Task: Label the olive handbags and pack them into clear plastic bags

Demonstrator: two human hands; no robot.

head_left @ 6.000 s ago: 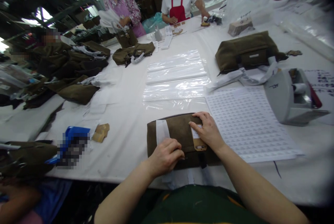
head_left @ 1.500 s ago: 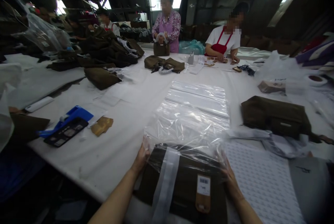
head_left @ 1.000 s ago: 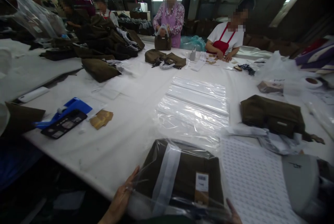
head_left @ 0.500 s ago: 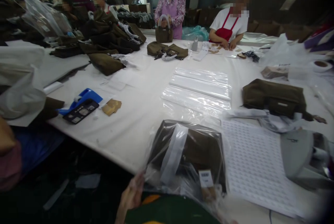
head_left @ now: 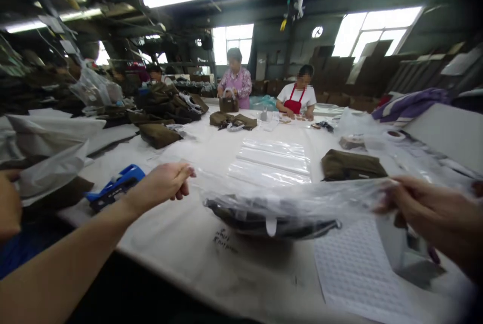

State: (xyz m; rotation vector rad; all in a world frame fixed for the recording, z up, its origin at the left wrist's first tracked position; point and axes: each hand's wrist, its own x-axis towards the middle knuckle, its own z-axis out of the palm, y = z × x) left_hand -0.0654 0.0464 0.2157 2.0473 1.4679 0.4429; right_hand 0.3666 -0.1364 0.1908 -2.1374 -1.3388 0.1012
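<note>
Bag (head_left: 260,219) slung in plastic (head_left: 302,195) between two pinching hands

On my left hand (head_left: 173,181), thumb and fingertips are pressed together on one end of the plastic. My right hand (head_left: 426,206), blurred in my view, pinches the other end between thumb and fingers. Between them the dark bag sags inside the plastic, below and to the right of my left hand and to the left of my right, held over the white table (head_left: 162,258). Beneath my right hand I see the printed sheet (head_left: 350,268) and a grey dispenser (head_left: 409,258). Past the plastic lie clear sleeves (head_left: 273,158) and, to the right, an olive bag (head_left: 350,163). Farther out, two people (head_left: 234,82) (head_left: 298,95) stand across the table.
</note>
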